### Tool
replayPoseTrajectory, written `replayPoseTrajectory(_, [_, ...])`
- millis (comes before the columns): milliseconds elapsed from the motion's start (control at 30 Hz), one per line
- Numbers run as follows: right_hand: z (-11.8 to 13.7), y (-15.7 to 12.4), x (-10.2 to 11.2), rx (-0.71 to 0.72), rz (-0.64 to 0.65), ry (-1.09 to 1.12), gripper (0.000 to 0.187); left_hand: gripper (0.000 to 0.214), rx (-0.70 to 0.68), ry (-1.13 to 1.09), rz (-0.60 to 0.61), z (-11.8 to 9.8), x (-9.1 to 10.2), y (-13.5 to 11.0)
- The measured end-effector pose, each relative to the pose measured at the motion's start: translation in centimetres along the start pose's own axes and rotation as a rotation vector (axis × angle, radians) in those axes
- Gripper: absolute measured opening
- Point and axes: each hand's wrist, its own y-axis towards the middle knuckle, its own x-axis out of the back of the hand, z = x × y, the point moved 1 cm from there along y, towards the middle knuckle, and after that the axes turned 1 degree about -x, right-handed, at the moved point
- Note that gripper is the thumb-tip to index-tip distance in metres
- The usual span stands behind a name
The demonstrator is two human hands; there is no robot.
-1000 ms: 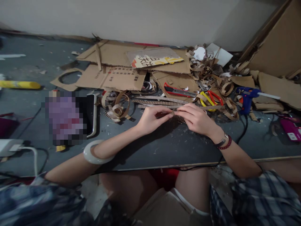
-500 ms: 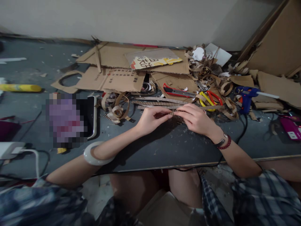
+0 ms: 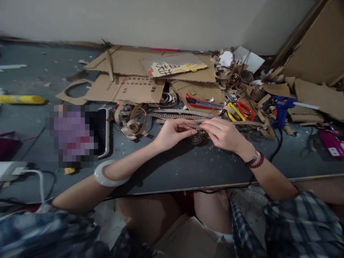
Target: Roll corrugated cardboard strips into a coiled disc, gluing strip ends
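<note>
Between my two hands is a small coil of corrugated cardboard strip (image 3: 197,139), brown and ridged, its spiral facing me. My left hand (image 3: 173,134) pinches it from the left, thumb and fingertips closed at its upper edge. From the other side the fingers of my right hand (image 3: 222,133) close on its top and cover part of it. Just behind the hands lie long corrugated cardboard strips (image 3: 177,115), some flat on the table.
Behind are a red utility knife (image 3: 204,104), pliers with red and yellow handles (image 3: 245,110) and cardboard sheets (image 3: 134,89). A blue glue gun (image 3: 281,110) stands right, its cable crossing the table (image 3: 172,172). Curled scraps (image 3: 134,123) and a phone (image 3: 106,134) are left.
The coil has tipped so that its round spiral face now shows below my fingers. Both hands stay in nearly the same place, and the view has shifted slightly.
</note>
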Motion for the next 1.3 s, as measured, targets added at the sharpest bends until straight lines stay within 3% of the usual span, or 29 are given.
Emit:
replayPoseTrajectory(300, [0.13, -0.07, -0.06, 0.03, -0.018, -0.076, 0.028, 0.032, 0.107, -0.087, 0.058, -0.16, -0.01, 0.22])
replayPoseTrajectory(700, [0.54, 0.35, 0.1, 0.101, 0.0, -0.208, 0.023, 0.031, 0.119, -0.125, 0.141, -0.34, -0.47, -0.08])
replayPoseTrajectory(933, [0.62, 0.35, -0.38, 0.113, 0.048, -0.167, 0.023, 0.035, 0.185, -0.125, 0.151, -0.63, -0.61, -0.18])
replayPoseTrajectory(1300, [0.5, 0.06, -0.72, 0.073, 0.102, -0.118, 0.024, 0.032, 0.169, -0.088, 0.174, -0.6, -0.68, -0.19])
